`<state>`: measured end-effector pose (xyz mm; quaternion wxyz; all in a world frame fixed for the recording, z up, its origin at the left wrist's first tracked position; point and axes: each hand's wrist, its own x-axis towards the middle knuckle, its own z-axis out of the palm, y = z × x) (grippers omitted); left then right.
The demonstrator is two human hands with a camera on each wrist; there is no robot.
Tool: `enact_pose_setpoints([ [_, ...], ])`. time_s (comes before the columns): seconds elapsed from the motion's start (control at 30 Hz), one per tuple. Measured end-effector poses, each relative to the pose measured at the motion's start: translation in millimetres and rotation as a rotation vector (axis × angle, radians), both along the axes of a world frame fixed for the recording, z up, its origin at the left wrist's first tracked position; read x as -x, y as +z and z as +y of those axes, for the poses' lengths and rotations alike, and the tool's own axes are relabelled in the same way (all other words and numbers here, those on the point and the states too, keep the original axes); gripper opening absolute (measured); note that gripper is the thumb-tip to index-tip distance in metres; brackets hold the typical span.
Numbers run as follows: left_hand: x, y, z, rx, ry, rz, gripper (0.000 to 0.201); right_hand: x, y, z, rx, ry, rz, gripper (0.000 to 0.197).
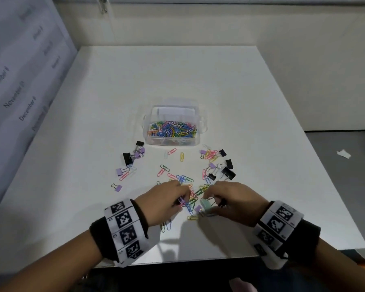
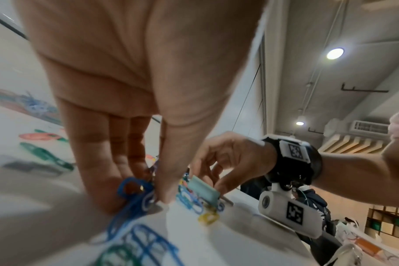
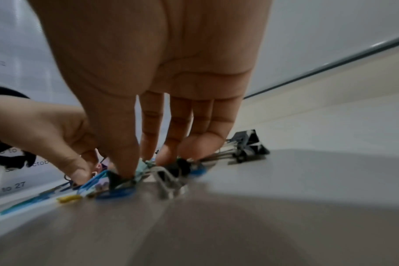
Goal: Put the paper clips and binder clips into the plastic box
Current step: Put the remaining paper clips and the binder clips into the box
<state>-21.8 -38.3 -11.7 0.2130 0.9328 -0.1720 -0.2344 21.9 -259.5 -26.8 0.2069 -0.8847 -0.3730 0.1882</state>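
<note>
Several binder clips (image 1: 133, 155), black and lilac, lay in a small group at the left side of the white table (image 1: 261, 102), with a few pink and white paper clips near them. One lilac clip (image 1: 117, 187) lay alone, closer to me.

My left hand (image 1: 164, 202) was down on the table near the front edge. Its thumb and fingers were drawn together on a bunch of paper clips (image 2: 137, 194), mostly blue ones, and pinched them against the surface.

Between my two hands the loose paper clips (image 1: 195, 194) made a mixed pile of green, yellow, blue and pink. Behind this pile, well apart from my hands, stood the clear plastic box (image 1: 174, 125). It was open on top and its bottom was already covered with coloured paper clips.

My right hand (image 1: 233, 202) was just beside the left one, also down on the table. Its thumb and fingers were closed on a mint-green binder clip (image 1: 204, 202), and a lilac clip (image 1: 197, 208) lay touching it. Small black clips were under the other fingertips, but I cannot tell if these were held.

Further right, more black binder clips (image 1: 228, 172) lay together with pink and yellow paper clips. A scrap of white paper (image 1: 343, 154) lay on the grey surface beyond the table.
</note>
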Motion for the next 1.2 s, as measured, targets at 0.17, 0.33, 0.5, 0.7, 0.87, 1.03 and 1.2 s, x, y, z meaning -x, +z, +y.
enact_pose_setpoints([
  [0.17,-6,5,6,-0.011,0.001,-0.008,0.019,-8,18,-3,0.140,0.020,-0.029,0.024],
  [0.33,-16,8,13,-0.059,0.011,-0.056,0.020,-5,32,21,0.186,0.106,-0.154,0.031],
  [0.5,-11,7,10,-0.124,0.005,-0.154,0.011,16,34,42,0.361,0.265,-0.258,0.030],
  [0.7,-6,8,6,-0.104,0.005,-0.254,0.012,23,20,41,0.347,0.245,-0.333,0.015],
  [0.87,-4,21,15,-0.103,0.097,-0.363,0.011,16,22,34,0.201,0.135,-0.270,0.012],
  [1.03,-1,31,49,-0.131,0.211,-0.321,0.015,-18,44,10,0.044,-0.052,-0.317,0.014],
  [1.2,3,23,89,-0.081,0.423,-0.162,0.002,-55,38,-19,0.205,-0.198,-0.331,0.007],
])
